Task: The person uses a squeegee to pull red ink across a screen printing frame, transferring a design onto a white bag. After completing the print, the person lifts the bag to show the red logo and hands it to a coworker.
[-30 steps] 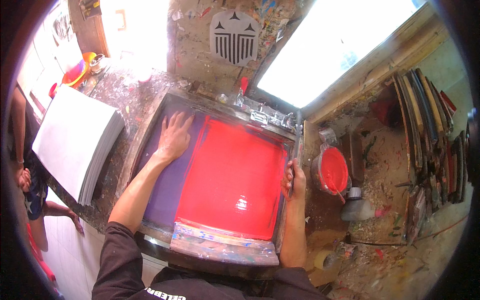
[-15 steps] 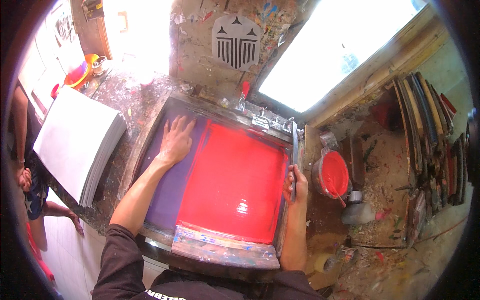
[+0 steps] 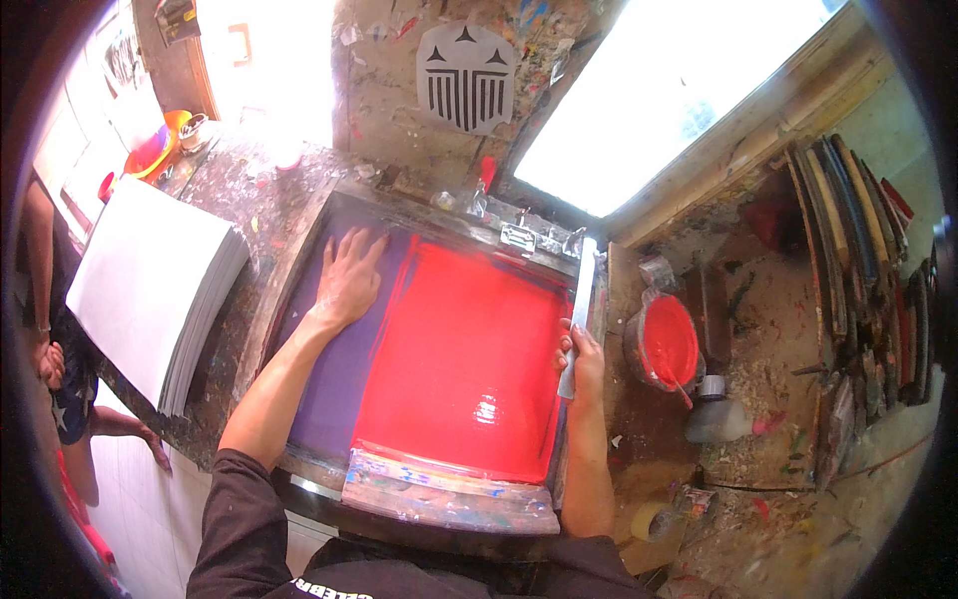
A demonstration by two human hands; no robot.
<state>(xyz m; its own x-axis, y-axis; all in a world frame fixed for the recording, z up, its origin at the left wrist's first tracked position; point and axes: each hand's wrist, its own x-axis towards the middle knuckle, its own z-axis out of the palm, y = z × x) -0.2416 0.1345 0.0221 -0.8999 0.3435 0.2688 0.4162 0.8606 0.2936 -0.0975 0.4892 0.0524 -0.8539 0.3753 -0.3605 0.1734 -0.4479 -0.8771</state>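
Observation:
A wooden-framed printing screen (image 3: 317,225) lies before me, its purple mesh (image 3: 324,389) on the left and a wide square of wet red ink (image 3: 469,359) on the right. My left hand (image 3: 349,280) rests flat on the purple mesh, fingers spread. My right hand (image 3: 582,361) is closed around the near end of a long, flat, pale grey strip (image 3: 587,275) at the screen's right side. The strip points away from me, its broad face showing. Across the near edge of the red ink lies a paint-stained wooden squeegee (image 3: 449,496).
Right of the screen stand a tub of red ink (image 3: 669,342) and a bottle (image 3: 718,419). Several squeegees (image 3: 858,220) lean at the far right. Left is a stack of white paper (image 3: 150,285); another person's hand (image 3: 50,361) shows beyond. A cut stencil (image 3: 466,80) lies at the back.
My right hand has turned the grey strip from its thin edge to its broad face and shifted slightly left. My left hand stays in nearly the same place.

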